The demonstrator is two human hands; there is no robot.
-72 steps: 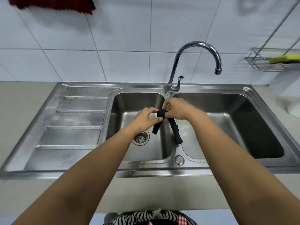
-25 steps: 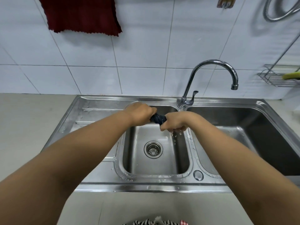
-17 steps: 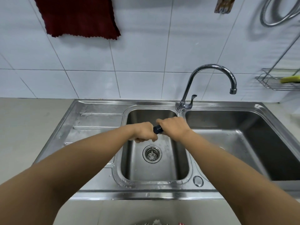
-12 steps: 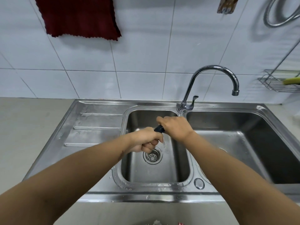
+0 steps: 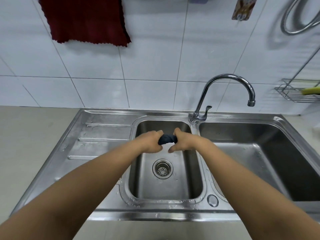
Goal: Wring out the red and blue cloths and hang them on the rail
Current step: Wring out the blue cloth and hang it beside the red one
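Note:
The dark blue cloth [image 5: 167, 138] is twisted into a tight roll and held over the small left basin of the steel sink [image 5: 110, 129]. My left hand [image 5: 150, 142] grips its left end and my right hand [image 5: 183, 142] grips its right end; only the short middle stretch shows between them. The dark red cloth [image 5: 86, 19] hangs flat against the white tiled wall at the upper left. The rail itself is out of the frame.
A curved chrome tap [image 5: 225, 94] stands behind the divider, its spout over the large right basin [image 5: 259, 153]. A drain strainer [image 5: 162, 168] sits in the small basin. A wire rack [image 5: 297, 92] with a yellow-green item hangs at the right, and a metal hose [image 5: 294, 18] loops above it.
The hands have leveled out side by side, with more of the twisted blue cloth showing between them. The view has tilted up a little since the earliest frame, showing more of the red cloth.

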